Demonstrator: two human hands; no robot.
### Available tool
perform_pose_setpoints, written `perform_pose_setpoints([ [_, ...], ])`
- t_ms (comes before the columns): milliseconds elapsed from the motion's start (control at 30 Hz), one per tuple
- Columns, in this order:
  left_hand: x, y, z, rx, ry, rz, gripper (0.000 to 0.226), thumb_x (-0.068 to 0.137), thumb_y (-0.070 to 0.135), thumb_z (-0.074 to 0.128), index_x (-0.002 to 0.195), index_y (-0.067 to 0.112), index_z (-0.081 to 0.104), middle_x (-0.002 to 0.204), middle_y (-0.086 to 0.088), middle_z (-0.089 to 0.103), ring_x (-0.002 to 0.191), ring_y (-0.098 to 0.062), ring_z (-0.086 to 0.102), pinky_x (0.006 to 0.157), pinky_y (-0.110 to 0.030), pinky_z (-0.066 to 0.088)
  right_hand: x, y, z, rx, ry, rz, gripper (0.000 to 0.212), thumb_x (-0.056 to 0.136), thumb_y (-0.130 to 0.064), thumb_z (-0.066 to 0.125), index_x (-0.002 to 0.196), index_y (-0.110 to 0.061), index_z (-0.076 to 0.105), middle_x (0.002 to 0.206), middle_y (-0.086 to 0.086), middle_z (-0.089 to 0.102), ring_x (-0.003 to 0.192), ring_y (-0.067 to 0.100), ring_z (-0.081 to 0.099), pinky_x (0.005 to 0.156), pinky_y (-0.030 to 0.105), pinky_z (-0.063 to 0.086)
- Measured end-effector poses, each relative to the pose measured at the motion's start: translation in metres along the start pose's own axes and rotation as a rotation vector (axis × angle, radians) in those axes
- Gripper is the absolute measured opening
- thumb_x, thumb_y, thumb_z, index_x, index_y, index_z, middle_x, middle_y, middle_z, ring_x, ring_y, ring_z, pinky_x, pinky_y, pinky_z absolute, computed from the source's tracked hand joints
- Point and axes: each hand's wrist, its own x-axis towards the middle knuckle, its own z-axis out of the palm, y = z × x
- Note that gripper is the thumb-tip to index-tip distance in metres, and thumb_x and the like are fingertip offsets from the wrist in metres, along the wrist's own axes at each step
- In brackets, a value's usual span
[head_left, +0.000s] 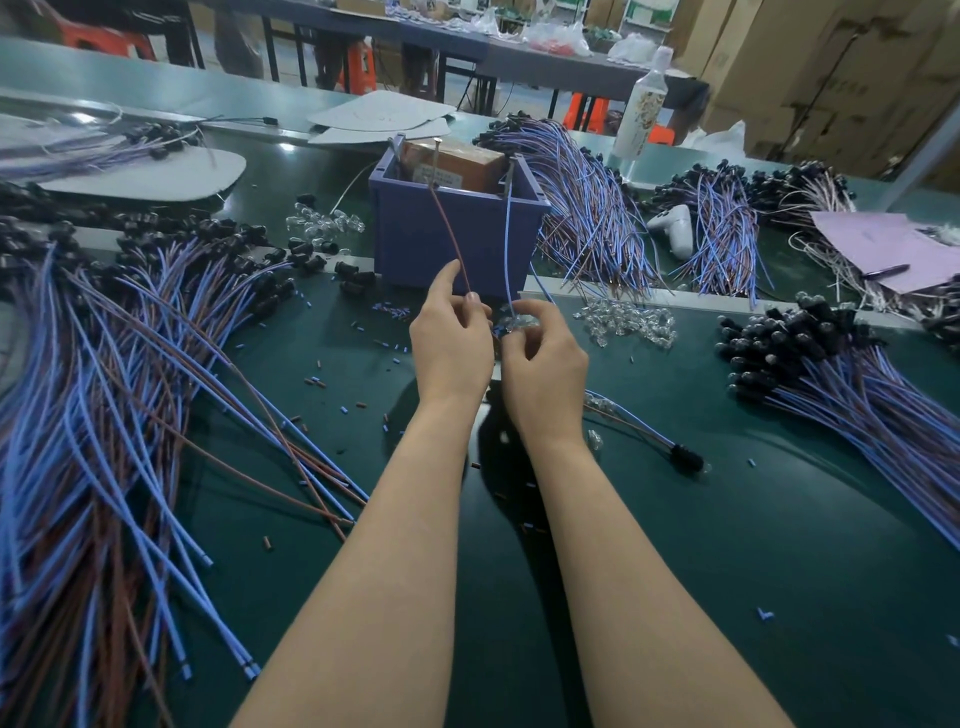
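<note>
My left hand (452, 338) pinches a thin brown wire (451, 239) that arcs up toward the purple bin (457, 234). Close beside it, my right hand (540, 358) pinches a small clear LED part (511, 325) joined to a blue wire (508, 249), which also rises to the bin's rim. Both hands meet just in front of the bin over the dark green table (675, 519). The part itself is mostly hidden by my fingers.
Big heaps of blue and brown wires (104, 415) lie at left, more with black caps at right (831, 364) and behind the bin (587, 208). Clear LEDs (631, 322), a finished lead (649, 441), a bottle (641, 104), a white controller (675, 226) and pink paper (883, 249) are nearby.
</note>
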Motion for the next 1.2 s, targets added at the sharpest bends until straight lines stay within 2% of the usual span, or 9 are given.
perform_pose_setpoints([
  [67, 0.0002, 0.0007, -0.0003, -0.002, -0.003, -0.001, 0.041, 0.097, 0.010, 0.047, 0.138, 0.014, 0.046, 0.078, 0.007, 0.060, 0.081, -0.013, 0.059, 0.081, -0.020, 0.045, -0.0009, -0.0010, -0.0007, 0.006, -0.006, 0.005, 0.027, 0.085, -0.006, 0.051, 0.108, -0.012, 0.063, 0.068, -0.001, 0.057, 0.067, 0.020, 0.052, 0.073, 0.037, 0.047],
  [167, -0.0004, 0.0025, -0.0003, 0.003, -0.004, 0.002, 0.041, 0.097, 0.010, 0.047, 0.137, 0.014, 0.046, 0.084, 0.000, 0.063, 0.083, -0.017, 0.060, 0.086, -0.029, 0.047, -0.0018, -0.0025, -0.0011, -0.005, -0.027, 0.008, 0.026, 0.085, -0.007, 0.051, 0.106, -0.015, 0.063, 0.065, -0.004, 0.056, 0.068, 0.022, 0.054, 0.075, 0.039, 0.049],
  [267, -0.0007, 0.0038, -0.0001, 0.008, -0.003, 0.009, 0.040, 0.096, 0.009, 0.048, 0.137, 0.014, 0.047, 0.086, -0.003, 0.064, 0.085, -0.021, 0.061, 0.087, -0.031, 0.048, -0.0016, -0.0032, -0.0012, -0.008, -0.032, 0.015, 0.024, 0.085, -0.008, 0.052, 0.104, -0.016, 0.064, 0.064, -0.006, 0.056, 0.069, 0.024, 0.056, 0.075, 0.039, 0.049],
  [500, -0.0016, 0.0043, -0.0003, 0.007, -0.019, 0.008, 0.041, 0.097, 0.011, 0.048, 0.137, 0.014, 0.046, 0.091, -0.004, 0.065, 0.090, -0.021, 0.062, 0.088, -0.031, 0.048, -0.0013, -0.0034, -0.0011, -0.015, -0.027, 0.005, 0.024, 0.085, -0.007, 0.051, 0.103, -0.016, 0.064, 0.065, -0.004, 0.058, 0.071, 0.027, 0.059, 0.074, 0.038, 0.049],
  [667, 0.0003, 0.0034, 0.0000, -0.005, -0.014, 0.000, 0.040, 0.097, 0.011, 0.048, 0.137, 0.014, 0.047, 0.086, -0.001, 0.063, 0.082, -0.014, 0.059, 0.084, -0.025, 0.047, -0.0006, -0.0030, -0.0017, -0.013, -0.032, -0.002, 0.024, 0.086, -0.008, 0.051, 0.105, -0.017, 0.064, 0.066, -0.003, 0.059, 0.071, 0.025, 0.059, 0.075, 0.039, 0.049],
  [867, 0.0000, 0.0026, -0.0001, -0.004, -0.007, -0.004, 0.040, 0.097, 0.011, 0.048, 0.137, 0.015, 0.047, 0.090, -0.002, 0.064, 0.084, -0.014, 0.059, 0.079, -0.017, 0.044, -0.0009, -0.0028, -0.0014, -0.008, -0.029, -0.010, 0.025, 0.086, -0.007, 0.052, 0.104, -0.017, 0.065, 0.065, -0.003, 0.058, 0.071, 0.026, 0.060, 0.076, 0.040, 0.050],
  [1067, -0.0030, 0.0039, -0.0004, -0.010, -0.011, -0.014, 0.040, 0.098, 0.012, 0.047, 0.138, 0.015, 0.046, 0.092, -0.002, 0.064, 0.085, -0.013, 0.060, 0.082, -0.021, 0.047, -0.0015, -0.0026, -0.0011, 0.000, -0.029, -0.017, 0.024, 0.086, -0.008, 0.052, 0.104, -0.017, 0.065, 0.066, -0.003, 0.060, 0.071, 0.024, 0.059, 0.074, 0.039, 0.050],
  [1200, -0.0025, 0.0043, -0.0010, 0.006, -0.014, -0.008, 0.040, 0.098, 0.012, 0.047, 0.137, 0.015, 0.046, 0.088, 0.000, 0.063, 0.082, -0.011, 0.059, 0.078, -0.017, 0.046, -0.0014, -0.0025, -0.0015, -0.008, -0.024, -0.019, 0.024, 0.085, -0.008, 0.052, 0.103, -0.018, 0.065, 0.061, -0.010, 0.054, 0.067, 0.020, 0.056, 0.072, 0.035, 0.048],
])
